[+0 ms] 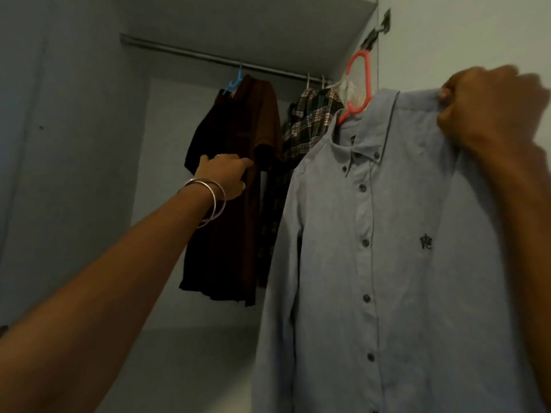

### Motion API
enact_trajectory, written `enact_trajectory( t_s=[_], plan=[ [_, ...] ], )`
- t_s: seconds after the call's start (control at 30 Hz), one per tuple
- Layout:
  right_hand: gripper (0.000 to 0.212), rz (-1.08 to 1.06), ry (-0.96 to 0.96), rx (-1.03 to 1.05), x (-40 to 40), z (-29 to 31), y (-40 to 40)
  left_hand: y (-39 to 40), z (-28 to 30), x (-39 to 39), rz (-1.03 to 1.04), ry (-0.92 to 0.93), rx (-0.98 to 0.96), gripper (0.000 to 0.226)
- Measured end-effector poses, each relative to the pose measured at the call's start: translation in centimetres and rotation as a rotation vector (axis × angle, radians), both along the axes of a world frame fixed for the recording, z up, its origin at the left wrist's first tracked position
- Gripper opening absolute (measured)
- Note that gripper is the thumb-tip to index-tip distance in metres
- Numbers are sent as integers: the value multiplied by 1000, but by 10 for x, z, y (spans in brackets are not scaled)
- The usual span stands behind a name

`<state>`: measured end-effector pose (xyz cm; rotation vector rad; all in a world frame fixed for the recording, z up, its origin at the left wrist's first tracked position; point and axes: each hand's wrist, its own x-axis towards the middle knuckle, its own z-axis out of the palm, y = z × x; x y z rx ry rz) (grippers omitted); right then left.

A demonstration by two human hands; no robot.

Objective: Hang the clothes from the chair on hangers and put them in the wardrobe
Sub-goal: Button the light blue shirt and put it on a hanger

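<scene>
While the grey shirt (387, 248) on its coral hanger (359, 84) is gripped at the shoulder by the right hand (489, 111), the rail (214, 58) lies up-left, where the brown shirt (238, 189) is touched by the loose-fingered left hand (226, 177).

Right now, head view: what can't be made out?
- Blue shirt: hem cut off by the bottom edge.
- Orange hanger: its shoulders are hidden inside the shirt.
- Right hand: motion-blurred, so its grip on the shirt's shoulder is unclear.
- Left hand: fingertips merge into the dark brown shirt; pushing or pinching is unclear.
- Plaid shirt: mostly hidden behind the blue shirt.
</scene>
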<state>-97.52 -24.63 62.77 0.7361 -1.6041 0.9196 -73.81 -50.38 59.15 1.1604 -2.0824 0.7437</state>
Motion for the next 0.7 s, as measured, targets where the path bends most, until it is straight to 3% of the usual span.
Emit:
enact_trajectory(
  t_s=[0.47,0.6,0.7],
  plan=[
    [26,118,42,-41,40,47,-133,-70,66,-49,-125,-11,-87,67],
    [23,163,50,-89,48,50,-162,-90,73,-59,-235,190,81,69],
    [29,207,62,-147,40,58,-178,-115,80,-70,-327,460,81,81]
  ],
)
